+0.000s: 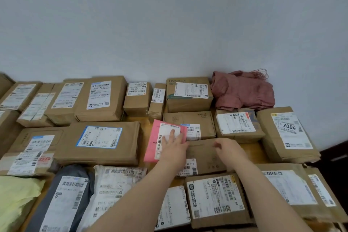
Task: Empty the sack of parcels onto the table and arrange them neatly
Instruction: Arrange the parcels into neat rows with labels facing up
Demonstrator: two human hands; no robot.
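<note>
The left hand (174,147) lies flat with its fingers straight and slightly spread. It presses on the white label of a pink parcel (150,149) and grips nothing. The pink parcel lies flat on the table (252,149), slightly tilted, and its right edge overlaps a flat carton (188,119) at the hand's 1 o'clock.

At 3 o'clock from the left hand, the right hand (228,149) is over a brown box (202,153). Its fingers are loosely curled and hold nothing. Whether they touch the box cannot be told. The brown box sits just beside the pink parcel.

Other parcels surround the hands on every side:
- At 9 o'clock lies a wide brown packet (101,142) with a blue-edged label.
- At 7 o'clock a white bag (114,190) and a grey bag (64,199) lie side by side.
- A yellow bag (17,198) is farther out at 8 o'clock.
- At 5 o'clock, under the right forearm, sits a labelled box (214,199).
- At 3 o'clock, beyond the right hand, a packet marked 2004 (288,133) lies by the table's right edge.
- More brown boxes stand in a row along the wall from 10 to 12 o'clock.

The sack (243,92), reddish and crumpled, lies in a heap at 1 o'clock. It is against the wall at the back of the table and well apart from both hands.
</note>
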